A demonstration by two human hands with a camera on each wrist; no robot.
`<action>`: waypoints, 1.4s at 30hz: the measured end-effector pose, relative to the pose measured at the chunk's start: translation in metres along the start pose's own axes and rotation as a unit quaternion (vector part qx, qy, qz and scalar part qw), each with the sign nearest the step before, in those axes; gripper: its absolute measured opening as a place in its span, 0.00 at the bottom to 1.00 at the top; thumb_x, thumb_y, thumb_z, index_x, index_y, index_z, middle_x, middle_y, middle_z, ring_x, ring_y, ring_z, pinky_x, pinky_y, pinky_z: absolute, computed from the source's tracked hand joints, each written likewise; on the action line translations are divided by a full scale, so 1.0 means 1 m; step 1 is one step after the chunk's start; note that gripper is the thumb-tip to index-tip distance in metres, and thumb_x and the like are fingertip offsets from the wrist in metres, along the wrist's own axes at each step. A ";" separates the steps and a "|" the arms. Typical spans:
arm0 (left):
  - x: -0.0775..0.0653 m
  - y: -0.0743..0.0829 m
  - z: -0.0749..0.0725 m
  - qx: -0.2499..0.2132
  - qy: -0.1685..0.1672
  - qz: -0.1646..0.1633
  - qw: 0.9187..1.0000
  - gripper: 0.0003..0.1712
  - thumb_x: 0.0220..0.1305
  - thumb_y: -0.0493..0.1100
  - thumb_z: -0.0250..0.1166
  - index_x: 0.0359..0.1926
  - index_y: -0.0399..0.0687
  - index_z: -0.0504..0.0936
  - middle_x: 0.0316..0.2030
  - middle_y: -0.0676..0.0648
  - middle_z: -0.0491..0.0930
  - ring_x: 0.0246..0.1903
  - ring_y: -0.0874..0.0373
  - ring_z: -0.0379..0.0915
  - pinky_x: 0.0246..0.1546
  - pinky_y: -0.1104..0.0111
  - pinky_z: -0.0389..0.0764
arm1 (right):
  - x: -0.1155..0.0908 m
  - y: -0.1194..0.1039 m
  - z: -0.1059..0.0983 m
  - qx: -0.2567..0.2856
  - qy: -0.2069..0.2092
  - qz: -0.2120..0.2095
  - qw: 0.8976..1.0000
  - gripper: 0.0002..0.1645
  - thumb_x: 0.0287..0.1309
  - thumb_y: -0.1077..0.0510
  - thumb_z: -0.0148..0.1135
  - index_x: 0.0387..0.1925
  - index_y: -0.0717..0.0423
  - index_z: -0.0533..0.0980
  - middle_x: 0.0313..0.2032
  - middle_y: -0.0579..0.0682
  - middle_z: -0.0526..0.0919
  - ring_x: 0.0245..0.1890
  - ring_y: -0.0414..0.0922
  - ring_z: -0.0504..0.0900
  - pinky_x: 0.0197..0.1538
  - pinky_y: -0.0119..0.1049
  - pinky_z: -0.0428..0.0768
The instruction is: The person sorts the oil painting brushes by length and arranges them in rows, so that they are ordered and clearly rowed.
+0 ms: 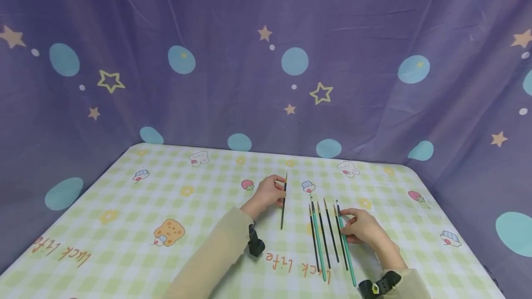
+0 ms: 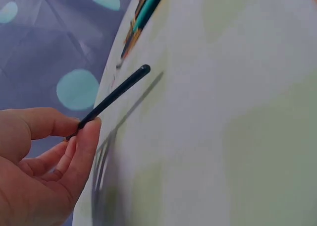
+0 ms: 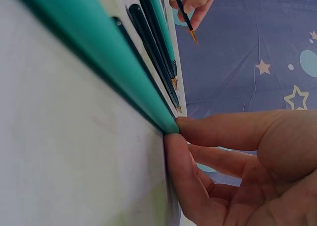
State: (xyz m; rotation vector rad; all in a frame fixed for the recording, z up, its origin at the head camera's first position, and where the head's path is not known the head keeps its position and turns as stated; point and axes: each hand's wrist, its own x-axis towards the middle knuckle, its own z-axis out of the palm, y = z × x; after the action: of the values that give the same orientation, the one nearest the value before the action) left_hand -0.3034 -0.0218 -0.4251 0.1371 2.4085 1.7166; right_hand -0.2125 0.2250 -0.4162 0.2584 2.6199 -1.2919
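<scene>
Between thumb and fingers my left hand (image 1: 270, 191) pinches a thin black paintbrush (image 1: 283, 211), its tan tip pointing away from me. In the left wrist view, that black paintbrush (image 2: 116, 93) is held off the cloth and casts a shadow. To the right, my right hand (image 1: 363, 226) pinches a green-handled paintbrush (image 1: 348, 257), the rightmost of a row. The right wrist view shows thumb and fingertip on its green handle (image 3: 99, 42), close to the cloth. Beside it lie several black paintbrushes (image 1: 332, 232) and another green-handled paintbrush (image 1: 319, 243), roughly parallel with tips away from me.
A green-and-white checked tablecloth (image 1: 199, 216) with printed cartoons and lettering covers the table. Behind it hangs a purple curtain (image 1: 232, 86) with stars and blue spots. Dark straps with small devices sit on both wrists, such as the left wrist device (image 1: 255, 242).
</scene>
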 end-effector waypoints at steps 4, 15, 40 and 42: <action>0.010 -0.002 -0.008 0.006 0.013 0.000 1.000 0.24 0.50 0.28 0.59 0.52 0.38 0.72 0.36 0.40 0.74 0.17 0.57 0.73 0.18 0.67 0.81 | 0.000 0.001 -0.001 0.003 0.000 -0.001 1.000 0.31 0.45 0.71 0.61 0.56 0.66 0.68 0.28 0.55 0.73 0.18 0.42 0.76 0.23 0.36 0.80; 0.030 -0.001 -0.019 -0.015 0.030 -0.012 0.999 0.25 0.50 0.26 0.58 0.52 0.37 0.73 0.34 0.42 0.74 0.15 0.59 0.72 0.18 0.67 0.81 | -0.001 0.001 -0.004 0.007 -0.001 0.000 1.000 0.32 0.43 0.72 0.60 0.56 0.66 0.68 0.28 0.55 0.74 0.19 0.43 0.76 0.23 0.35 0.80; 0.055 -0.005 -0.037 -0.050 0.040 -0.047 0.997 0.25 0.56 0.27 0.59 0.56 0.38 0.72 0.45 0.36 0.75 0.27 0.56 0.76 0.21 0.70 0.81 | 0.002 0.002 -0.002 0.008 -0.002 -0.003 1.000 0.32 0.43 0.72 0.60 0.56 0.64 0.68 0.28 0.55 0.74 0.20 0.43 0.76 0.23 0.35 0.79; 0.055 -0.005 -0.037 -0.048 0.043 -0.052 0.997 0.25 0.56 0.27 0.58 0.56 0.38 0.72 0.45 0.36 0.75 0.27 0.55 0.76 0.21 0.70 0.81 | 0.003 0.002 -0.001 0.007 -0.001 -0.005 1.000 0.32 0.43 0.72 0.61 0.56 0.64 0.68 0.28 0.55 0.74 0.19 0.43 0.76 0.22 0.35 0.79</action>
State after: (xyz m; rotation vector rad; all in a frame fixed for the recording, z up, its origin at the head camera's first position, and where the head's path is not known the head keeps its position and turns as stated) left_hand -0.3643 -0.0483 -0.4230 -0.0743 2.3413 1.8203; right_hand -0.2146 0.2277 -0.4179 0.2465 2.6139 -1.3143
